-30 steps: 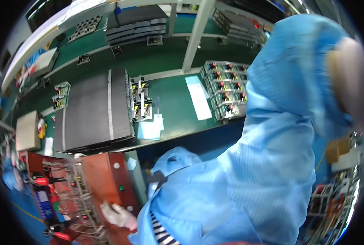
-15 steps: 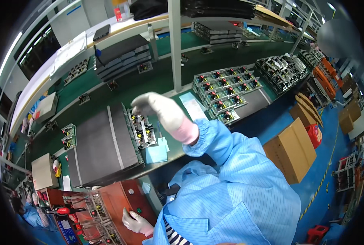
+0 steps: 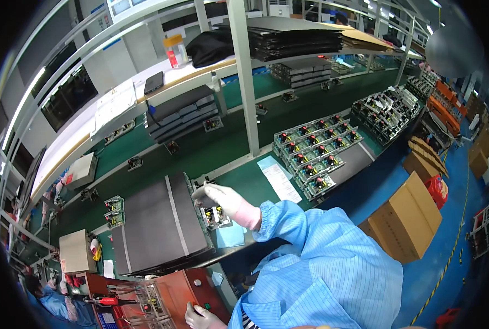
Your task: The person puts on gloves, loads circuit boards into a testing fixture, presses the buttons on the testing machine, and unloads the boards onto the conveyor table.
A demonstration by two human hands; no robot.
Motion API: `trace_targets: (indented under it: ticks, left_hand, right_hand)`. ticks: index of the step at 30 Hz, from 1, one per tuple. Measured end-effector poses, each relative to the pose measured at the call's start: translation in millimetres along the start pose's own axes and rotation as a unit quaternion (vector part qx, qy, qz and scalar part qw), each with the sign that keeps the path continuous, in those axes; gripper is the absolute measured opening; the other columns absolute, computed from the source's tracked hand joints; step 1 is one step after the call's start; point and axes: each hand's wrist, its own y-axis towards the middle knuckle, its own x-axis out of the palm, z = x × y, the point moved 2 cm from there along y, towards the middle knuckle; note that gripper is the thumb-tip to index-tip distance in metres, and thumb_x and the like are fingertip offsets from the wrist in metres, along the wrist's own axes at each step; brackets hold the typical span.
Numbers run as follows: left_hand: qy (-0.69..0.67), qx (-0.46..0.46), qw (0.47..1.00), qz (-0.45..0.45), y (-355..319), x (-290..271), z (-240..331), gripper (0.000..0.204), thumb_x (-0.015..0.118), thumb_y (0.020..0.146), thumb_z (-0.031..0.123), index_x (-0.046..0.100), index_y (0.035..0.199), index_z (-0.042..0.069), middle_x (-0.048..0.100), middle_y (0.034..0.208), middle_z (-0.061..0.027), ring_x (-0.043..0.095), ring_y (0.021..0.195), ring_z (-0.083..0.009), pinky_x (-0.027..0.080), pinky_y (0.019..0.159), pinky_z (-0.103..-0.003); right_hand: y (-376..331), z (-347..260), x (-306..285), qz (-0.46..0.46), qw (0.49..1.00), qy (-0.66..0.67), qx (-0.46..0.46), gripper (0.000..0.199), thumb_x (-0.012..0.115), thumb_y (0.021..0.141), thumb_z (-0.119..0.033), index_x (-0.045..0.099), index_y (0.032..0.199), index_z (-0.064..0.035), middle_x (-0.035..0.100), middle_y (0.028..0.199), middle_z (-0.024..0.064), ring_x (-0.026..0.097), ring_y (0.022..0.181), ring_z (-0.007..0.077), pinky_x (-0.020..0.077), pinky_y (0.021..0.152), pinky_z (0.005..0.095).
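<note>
My right hand, in a white glove with a pink cuff, reaches over a row of small circuit boards. Its fingers are stretched out and cover part of the boards; whether the fingertips touch one is hidden. The boards stand along the right side of a stack of dark grey sheets. Low in the view, my gloved left hand rests at the edge of a red-orange test box, thumb and fingers apart. Close to its fingers is a small green button. Nothing shows in that hand.
Light blue paper and a printed sheet lie on the green bench. Trays of circuit boards stand to the right. A white post rises behind the bench. An open cardboard box sits at the right. Another person works at lower left.
My right hand has come down closer over the circuit boards. The left hand stays by the test box, lower in the picture. The whole view has shifted with my head.
</note>
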Motion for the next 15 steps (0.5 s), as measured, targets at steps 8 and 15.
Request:
trace_targets:
  ticks: [8, 15]
  left_hand:
    - [-0.014, -0.002, 0.998, -0.063, 2, -9, 6, 0.027, 0.052, 0.094, 0.021, 0.065, 0.115, 0.008, 0.063, 0.104, -0.0122, 0.057, 0.094, -0.0325, 0.044, 0.088, -0.042]
    - [0.012, -0.024, 1.0, -0.015, -1, -16, 5, 0.023, 0.056, 0.092, 0.018, 0.069, 0.107, 0.008, 0.065, 0.097, -0.0133, 0.059, 0.089, -0.0321, 0.046, 0.085, -0.041]
  right_hand:
    - [-4, 58, -3, 0.012, 0.984, 0.078, 0.158, 0.04, 0.041, 0.103, -0.031, 0.063, 0.116, -0.0007, 0.067, 0.105, 0.0103, 0.063, 0.097, 0.0157, 0.0496, 0.091, 0.027]
    - [16, 107, 34, -0.04, 0.961, 0.12, 0.245, 0.036, 0.046, 0.101, -0.032, 0.065, 0.107, -0.0016, 0.067, 0.097, 0.0094, 0.063, 0.084, 0.0155, 0.0508, 0.074, 0.0278]
